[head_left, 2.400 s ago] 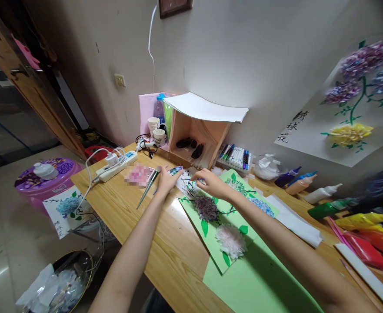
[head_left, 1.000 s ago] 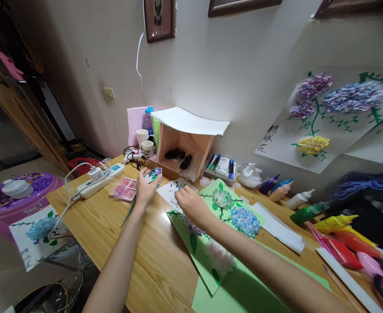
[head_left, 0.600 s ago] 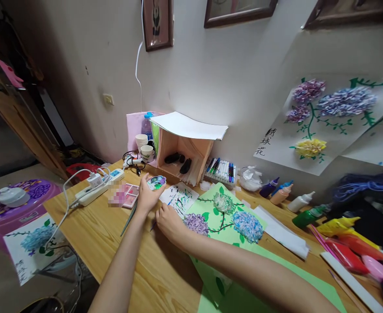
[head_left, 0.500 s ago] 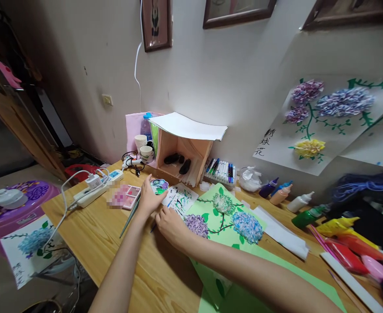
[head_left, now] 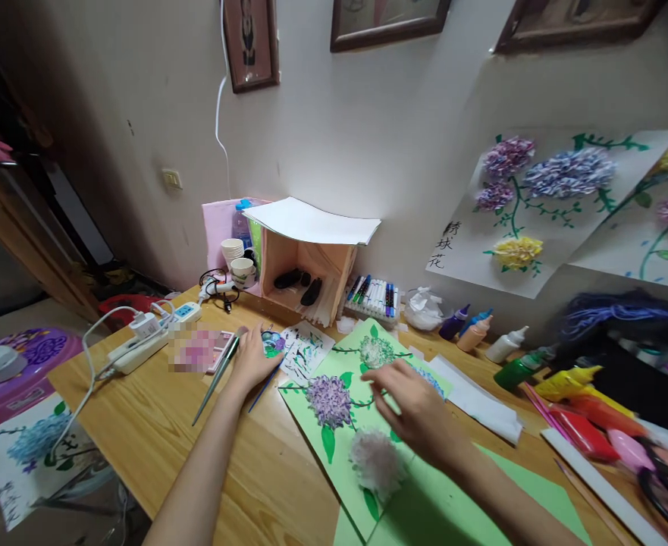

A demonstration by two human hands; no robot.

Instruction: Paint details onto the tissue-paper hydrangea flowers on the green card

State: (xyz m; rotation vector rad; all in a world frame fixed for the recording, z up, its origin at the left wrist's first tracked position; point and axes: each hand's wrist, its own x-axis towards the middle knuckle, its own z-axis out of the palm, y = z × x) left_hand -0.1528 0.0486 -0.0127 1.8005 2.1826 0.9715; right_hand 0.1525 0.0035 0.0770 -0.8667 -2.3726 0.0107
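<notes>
My left hand (head_left: pixel 251 359) rests on the table with its fingers stretched out beside a small paint-smeared palette (head_left: pixel 274 344), partly hidden by the hand. A thin dark-blue paintbrush (head_left: pixel 263 388) lies just right of that wrist. Over the green sheet (head_left: pixel 302 406) hovers my right hand (head_left: pixel 412 406), its fingers apart and holding nothing I can see. That sheet carries raised paper flowers: a purple flower (head_left: pixel 329 400), a white-green flower (head_left: pixel 377 351), a pale pink flower (head_left: pixel 376 461) and a blue flower (head_left: pixel 429 381) mostly behind the right hand.
A paint-marked white paper (head_left: pixel 306 350) and a grey-green pen-like tool (head_left: pixel 215 381) lie near the left hand. Behind stand an open box (head_left: pixel 342 280), a tray of markers (head_left: pixel 373 297) and paint bottles (head_left: pixel 475 334). A power strip (head_left: pixel 155 337) sits at left, scissors (head_left: pixel 666 485) at right.
The palette has been lowered to the table and my left hand has loosened from it. My right hand has left the brush and moved right, over the flowers. The view has shifted slightly right.
</notes>
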